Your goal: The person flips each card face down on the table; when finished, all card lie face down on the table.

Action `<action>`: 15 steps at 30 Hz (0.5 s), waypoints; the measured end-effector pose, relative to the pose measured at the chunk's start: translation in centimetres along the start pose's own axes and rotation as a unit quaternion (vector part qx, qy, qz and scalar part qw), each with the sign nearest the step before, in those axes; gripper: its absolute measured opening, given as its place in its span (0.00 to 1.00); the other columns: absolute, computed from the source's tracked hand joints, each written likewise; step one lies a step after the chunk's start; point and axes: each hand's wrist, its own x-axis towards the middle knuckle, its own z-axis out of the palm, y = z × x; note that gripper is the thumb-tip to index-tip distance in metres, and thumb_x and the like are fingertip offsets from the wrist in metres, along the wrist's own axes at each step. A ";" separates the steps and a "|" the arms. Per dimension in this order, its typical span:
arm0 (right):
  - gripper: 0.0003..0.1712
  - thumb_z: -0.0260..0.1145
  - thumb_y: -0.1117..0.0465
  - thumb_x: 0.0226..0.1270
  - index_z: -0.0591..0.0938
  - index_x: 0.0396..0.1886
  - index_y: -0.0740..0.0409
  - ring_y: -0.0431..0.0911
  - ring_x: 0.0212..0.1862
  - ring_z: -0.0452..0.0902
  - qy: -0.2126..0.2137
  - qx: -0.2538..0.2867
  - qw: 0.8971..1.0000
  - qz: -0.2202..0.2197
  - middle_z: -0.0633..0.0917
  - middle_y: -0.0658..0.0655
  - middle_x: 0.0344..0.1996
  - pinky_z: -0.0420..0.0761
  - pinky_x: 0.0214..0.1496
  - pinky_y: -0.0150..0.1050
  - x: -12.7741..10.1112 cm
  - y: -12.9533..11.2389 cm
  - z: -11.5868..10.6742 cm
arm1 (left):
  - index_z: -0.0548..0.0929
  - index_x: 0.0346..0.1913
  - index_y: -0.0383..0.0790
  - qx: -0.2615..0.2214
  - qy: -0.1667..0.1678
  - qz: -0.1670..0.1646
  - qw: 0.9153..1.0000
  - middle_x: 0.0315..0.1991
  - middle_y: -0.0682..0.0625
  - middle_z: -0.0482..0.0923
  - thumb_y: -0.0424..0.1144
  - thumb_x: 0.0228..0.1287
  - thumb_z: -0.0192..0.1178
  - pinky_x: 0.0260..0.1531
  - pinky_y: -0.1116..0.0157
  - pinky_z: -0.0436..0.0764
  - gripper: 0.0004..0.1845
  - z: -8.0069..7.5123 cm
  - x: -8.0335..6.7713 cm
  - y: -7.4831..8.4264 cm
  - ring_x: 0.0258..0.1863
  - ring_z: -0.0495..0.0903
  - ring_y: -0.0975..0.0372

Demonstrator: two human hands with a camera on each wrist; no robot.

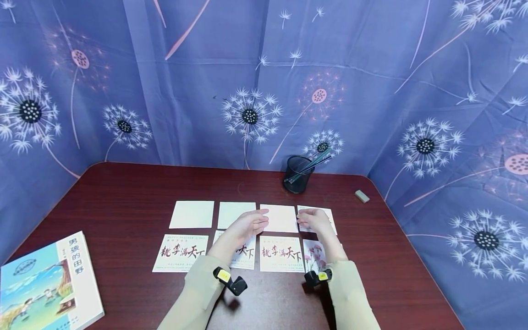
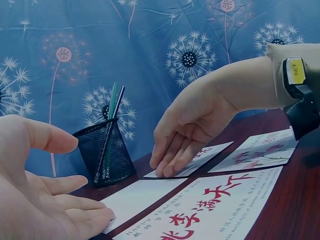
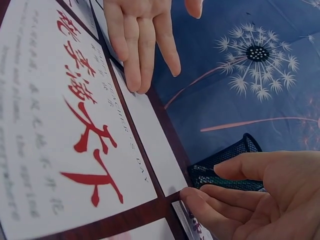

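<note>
Two rows of cards lie on the table. My left hand is spread, fingers extended and thumb apart, with its fingertips at the left edge of the third back-row card, which shows a blank white face. My right hand bends down over the printed back-row card at the far right; its fingertips are right at that card's left side. Neither hand grips anything. Under the left forearm, a card with red characters is partly hidden. Beside the right wrist lies a card with pink flowers.
Two more blank cards fill the back row's left. Red-lettered cards lie in front. A black mesh pen cup with pens stands behind, a small grey block at right. A book lies at the left edge.
</note>
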 end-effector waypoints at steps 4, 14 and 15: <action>0.23 0.56 0.63 0.69 0.75 0.56 0.76 0.49 0.43 0.85 -0.002 -0.005 1.000 0.010 0.82 0.72 0.49 0.83 0.47 0.37 -0.1 -0.1 -0.2 | 0.60 0.70 0.26 -0.002 0.010 0.001 1.000 0.67 0.27 0.60 0.31 0.65 0.46 0.72 0.49 0.56 0.29 0.3 0.0 -0.1 0.69 0.61 0.41; 0.21 0.60 0.65 0.66 0.77 0.54 0.75 0.40 0.37 0.83 0.008 0.017 0.999 -0.037 0.84 0.69 0.47 0.83 0.45 0.33 -0.3 -0.9 -1.8 | 0.67 0.66 0.29 -0.019 0.082 0.019 0.996 0.65 0.34 0.70 0.30 0.66 0.47 0.68 0.51 0.64 0.26 2.1 0.3 -0.6 0.63 0.73 0.47; 0.21 0.60 0.64 0.66 0.77 0.55 0.75 0.42 0.39 0.84 0.011 0.012 0.999 -0.042 0.83 0.69 0.48 0.83 0.48 0.36 -0.4 -0.9 -2.2 | 0.67 0.66 0.28 -0.023 0.083 0.022 0.996 0.65 0.34 0.70 0.30 0.66 0.47 0.69 0.51 0.64 0.25 2.4 0.5 -0.6 0.63 0.73 0.46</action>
